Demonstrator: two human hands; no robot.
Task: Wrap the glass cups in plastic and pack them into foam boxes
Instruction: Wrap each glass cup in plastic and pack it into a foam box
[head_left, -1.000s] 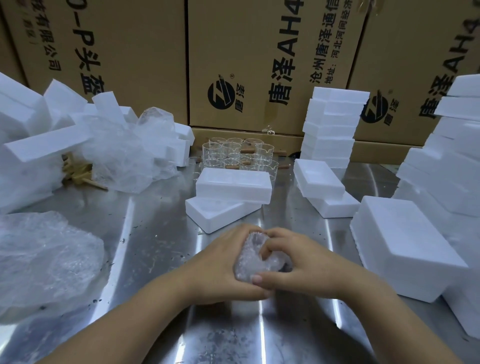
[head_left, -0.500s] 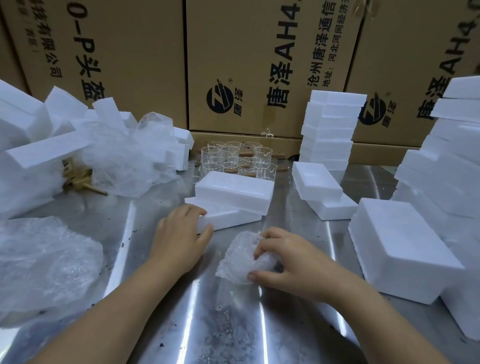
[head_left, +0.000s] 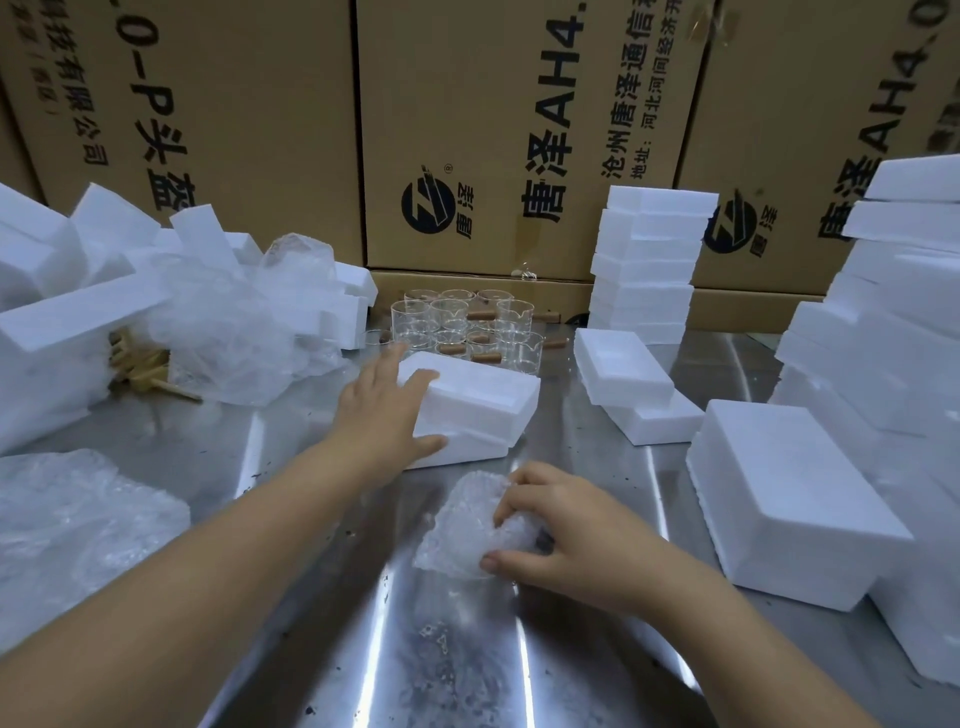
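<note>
Now, your left hand (head_left: 382, 410) clasps the foam box lid (head_left: 483, 397). Lift it straight up, while your right hand (head_left: 563, 540), fingers curled, pins the bubble-wrapped cup (head_left: 457, 525) closed.

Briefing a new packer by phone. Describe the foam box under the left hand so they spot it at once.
On the steel table, before the cluster of bare glass cups, lies a two-high foam stack. The foam box is its upper piece, the only foam the left hand grips.
</note>
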